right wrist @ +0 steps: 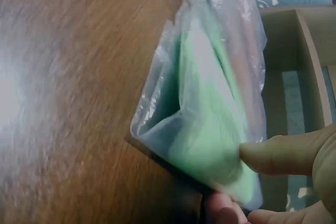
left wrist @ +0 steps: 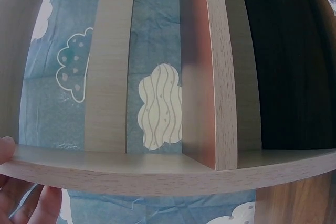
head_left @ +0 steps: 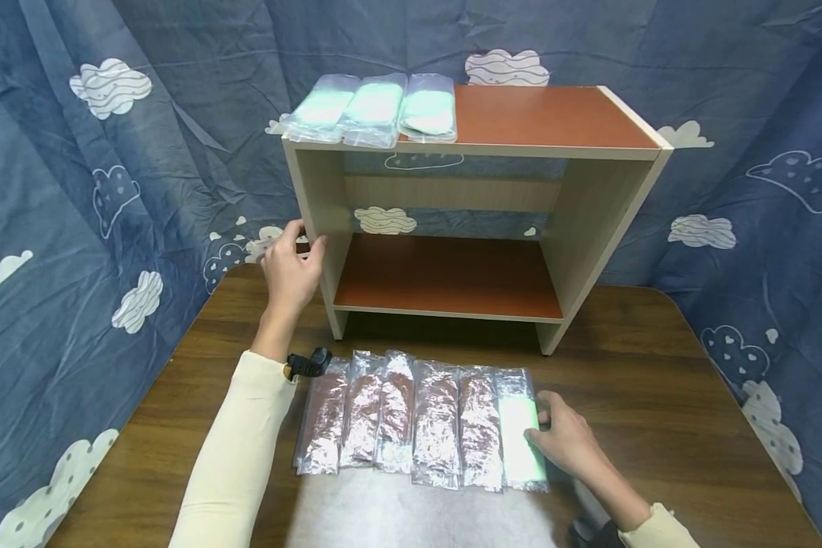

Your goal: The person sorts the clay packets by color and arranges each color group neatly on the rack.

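R hand (head_left: 570, 440) pinches green pkt (head_left: 519, 441) edge; L hand (head_left: 292, 268) grips shelf (head_left: 325, 198) edge; tabletop (head_left: 678, 426) extends R.

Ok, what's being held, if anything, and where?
The right hand pinches the flat green plastic-wrapped packet by its right long edge; the left hand grips the beige wood-grain shelf unit by its left side panel.

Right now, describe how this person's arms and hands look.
The left hand and right hand wear no gloves. The left sleeve and right sleeve are pale cream. A black strap, bulky on one side, sits at the left sleeve's end; a dark thing beside the right one is partly cut off.
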`<state>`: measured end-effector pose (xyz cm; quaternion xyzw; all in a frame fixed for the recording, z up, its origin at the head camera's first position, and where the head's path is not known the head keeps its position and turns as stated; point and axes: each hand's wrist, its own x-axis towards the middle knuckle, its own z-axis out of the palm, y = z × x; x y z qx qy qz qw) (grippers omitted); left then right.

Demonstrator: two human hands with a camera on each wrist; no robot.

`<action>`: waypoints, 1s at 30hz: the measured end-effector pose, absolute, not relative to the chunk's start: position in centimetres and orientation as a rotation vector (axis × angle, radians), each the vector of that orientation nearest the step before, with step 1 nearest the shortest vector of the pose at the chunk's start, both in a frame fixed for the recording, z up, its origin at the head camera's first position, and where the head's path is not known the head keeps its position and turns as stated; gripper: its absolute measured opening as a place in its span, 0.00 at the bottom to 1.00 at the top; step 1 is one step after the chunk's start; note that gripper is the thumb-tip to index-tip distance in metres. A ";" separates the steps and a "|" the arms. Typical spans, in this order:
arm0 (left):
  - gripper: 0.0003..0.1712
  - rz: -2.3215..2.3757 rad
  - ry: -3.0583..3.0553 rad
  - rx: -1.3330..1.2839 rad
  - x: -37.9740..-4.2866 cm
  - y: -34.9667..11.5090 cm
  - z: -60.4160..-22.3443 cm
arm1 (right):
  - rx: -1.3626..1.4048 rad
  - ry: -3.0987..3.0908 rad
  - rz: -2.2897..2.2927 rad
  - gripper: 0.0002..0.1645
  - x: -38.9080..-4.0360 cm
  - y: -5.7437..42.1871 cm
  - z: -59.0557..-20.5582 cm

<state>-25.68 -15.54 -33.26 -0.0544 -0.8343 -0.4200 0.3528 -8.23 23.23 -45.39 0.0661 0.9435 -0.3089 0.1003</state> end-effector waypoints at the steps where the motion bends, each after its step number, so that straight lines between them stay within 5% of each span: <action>1: 0.17 -1.088 -2.157 -0.142 -25.7 -15.5 -33.3 | 0.204 2.768 -0.930 0.45 -8.3 23.3 -45.5; 7: 0.17 -1.086 -2.149 -0.141 -25.7 -15.6 -33.1 | 0.202 2.576 -1.105 0.47 -8.8 24.2 -45.3; 16: 0.18 -1.077 -2.158 -0.138 -25.6 -15.6 -33.2 | 0.257 2.477 -1.256 0.35 -9.4 24.1 -45.3; 30: 0.18 -1.086 -2.159 -0.142 -25.7 -15.6 -33.3 | 0.288 2.455 -1.475 0.46 -8.9 24.4 -46.5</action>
